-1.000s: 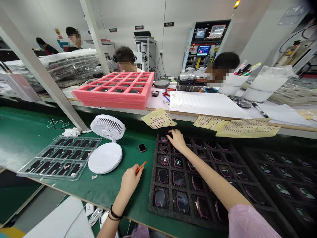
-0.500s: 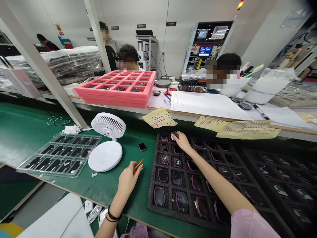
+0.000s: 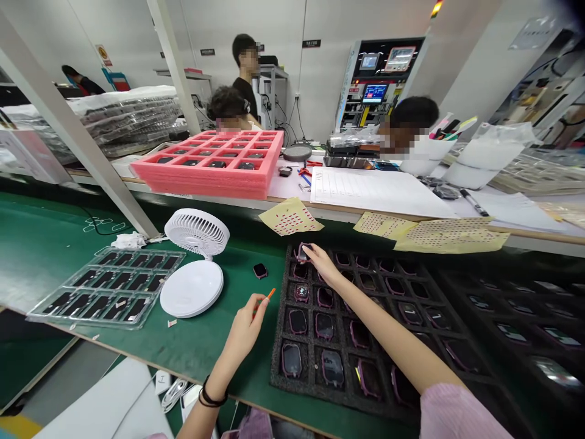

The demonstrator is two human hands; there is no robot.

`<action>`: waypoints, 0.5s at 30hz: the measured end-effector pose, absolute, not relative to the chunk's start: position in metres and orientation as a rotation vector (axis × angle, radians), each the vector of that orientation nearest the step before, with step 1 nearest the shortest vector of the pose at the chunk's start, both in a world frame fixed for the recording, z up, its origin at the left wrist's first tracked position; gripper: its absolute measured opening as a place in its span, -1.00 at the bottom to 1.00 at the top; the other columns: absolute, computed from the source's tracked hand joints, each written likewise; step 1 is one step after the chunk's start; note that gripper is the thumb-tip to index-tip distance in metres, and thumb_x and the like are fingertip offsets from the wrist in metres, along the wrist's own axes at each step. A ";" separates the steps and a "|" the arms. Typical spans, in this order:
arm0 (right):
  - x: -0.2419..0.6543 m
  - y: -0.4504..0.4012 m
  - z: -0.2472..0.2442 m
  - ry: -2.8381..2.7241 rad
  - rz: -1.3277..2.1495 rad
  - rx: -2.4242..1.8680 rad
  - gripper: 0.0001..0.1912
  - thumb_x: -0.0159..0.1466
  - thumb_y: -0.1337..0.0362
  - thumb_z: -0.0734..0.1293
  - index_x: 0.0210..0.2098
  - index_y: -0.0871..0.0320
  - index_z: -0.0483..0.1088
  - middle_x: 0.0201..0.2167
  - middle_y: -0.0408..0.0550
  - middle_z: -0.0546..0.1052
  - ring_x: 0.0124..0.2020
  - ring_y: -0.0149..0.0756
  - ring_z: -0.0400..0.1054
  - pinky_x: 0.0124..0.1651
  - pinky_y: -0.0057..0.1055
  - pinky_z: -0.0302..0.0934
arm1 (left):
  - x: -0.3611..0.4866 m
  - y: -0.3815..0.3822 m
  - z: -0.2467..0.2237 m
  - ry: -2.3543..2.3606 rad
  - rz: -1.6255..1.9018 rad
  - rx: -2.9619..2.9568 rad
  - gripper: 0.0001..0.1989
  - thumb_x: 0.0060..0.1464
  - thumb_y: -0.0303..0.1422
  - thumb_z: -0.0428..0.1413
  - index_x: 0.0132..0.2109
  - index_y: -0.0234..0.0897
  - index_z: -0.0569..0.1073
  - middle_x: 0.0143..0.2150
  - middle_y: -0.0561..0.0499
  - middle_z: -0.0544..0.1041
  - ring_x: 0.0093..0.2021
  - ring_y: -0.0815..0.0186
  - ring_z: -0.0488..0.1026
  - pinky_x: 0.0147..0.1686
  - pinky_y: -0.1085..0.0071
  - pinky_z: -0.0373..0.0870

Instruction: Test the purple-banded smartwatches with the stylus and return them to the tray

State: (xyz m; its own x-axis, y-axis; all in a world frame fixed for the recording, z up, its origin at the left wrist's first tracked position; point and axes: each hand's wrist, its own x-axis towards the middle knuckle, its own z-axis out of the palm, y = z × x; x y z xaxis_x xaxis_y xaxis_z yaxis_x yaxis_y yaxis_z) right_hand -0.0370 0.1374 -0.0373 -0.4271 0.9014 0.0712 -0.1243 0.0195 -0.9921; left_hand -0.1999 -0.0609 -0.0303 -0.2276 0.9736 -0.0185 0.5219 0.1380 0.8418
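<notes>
Your right hand (image 3: pixel 322 265) shifts left, pinching 1 watch (image 3: pixel 302 252) by the foam tray's (image 3: pixel 301 385) far-left corner, so your fingers support it; your left hand (image 3: pixel 244 323) pinches 1 orange stick (image 3: pixel 271 293).

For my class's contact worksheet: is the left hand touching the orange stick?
Touching. The head view shows the left hand pinching the orange stick between its fingers.

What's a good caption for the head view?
Left hand holds an orange stick; right hand grips a watch at the black tray.
</notes>
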 end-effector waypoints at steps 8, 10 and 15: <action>-0.045 0.063 -0.004 -1.145 2.120 -0.502 -0.78 0.22 0.11 0.33 -0.39 0.11 0.28 -0.74 -0.34 0.23 -0.77 -0.55 -0.04 -0.70 -0.55 -0.10 | -0.167 -0.040 -0.004 1.307 1.161 1.159 -0.60 0.17 -0.02 -0.09 -0.36 -0.27 0.32 -0.69 0.25 0.07 -0.71 0.51 -0.08 -0.68 0.54 -0.08; -0.046 0.056 0.001 -1.087 2.198 -0.454 -0.74 0.21 0.12 0.35 -0.46 0.12 0.25 -0.77 -0.35 0.21 -0.80 -0.58 -0.10 -0.72 -0.57 -0.13 | -0.163 -0.039 -0.002 1.288 1.175 1.148 -0.59 0.15 0.00 -0.06 -0.38 -0.27 0.33 -0.71 0.25 0.09 -0.72 0.52 -0.07 -0.70 0.54 -0.09; -0.048 0.052 0.007 -1.038 2.218 -0.460 -0.68 0.15 0.13 0.41 -0.52 0.13 0.21 -0.78 -0.38 0.19 -0.81 -0.60 -0.11 -0.72 -0.58 -0.07 | -0.161 -0.041 -0.002 1.276 1.196 1.100 -0.56 0.12 0.03 -0.02 -0.40 -0.29 0.35 -0.73 0.25 0.08 -0.73 0.53 -0.09 -0.72 0.55 -0.12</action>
State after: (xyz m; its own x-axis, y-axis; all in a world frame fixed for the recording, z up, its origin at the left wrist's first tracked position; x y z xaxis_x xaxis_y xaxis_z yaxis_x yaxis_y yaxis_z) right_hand -0.0478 0.0523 0.0072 -0.7350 0.6767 -0.0432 -0.4002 -0.4843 -0.7780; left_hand -0.1615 -0.0406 -0.0016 -0.0570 0.9944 -0.0894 -0.0243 0.0881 0.9958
